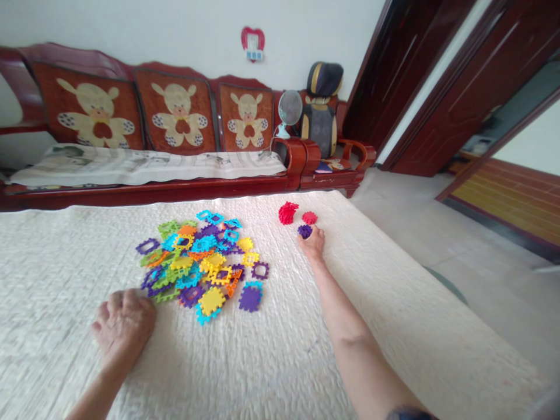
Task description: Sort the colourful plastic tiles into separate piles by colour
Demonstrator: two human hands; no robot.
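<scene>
My right hand [313,240] is at the far right part of the bed-like surface, its thumb and fingers closed around a purple toothed building piece [305,231]. Just beyond it lie a red toothed round piece [310,217] and a stack of red toothed pieces [287,213]. My left hand [125,321] rests palm down on the cloth, fingers slightly apart and holding nothing visible. Close to it spreads a loose pile of interlocking plastic pieces in several colours, with a yellow square piece [212,301] at its near side and a purple square piece [251,297] to the right.
A white quilted cover [280,361] lies under everything. Behind it stands a dark red wooden sofa [210,185] with bear-pattern cushions [175,111]. A small fan [290,109] and a chair with a massage cushion [321,125] are at the back right. Tiled floor [411,204] lies right.
</scene>
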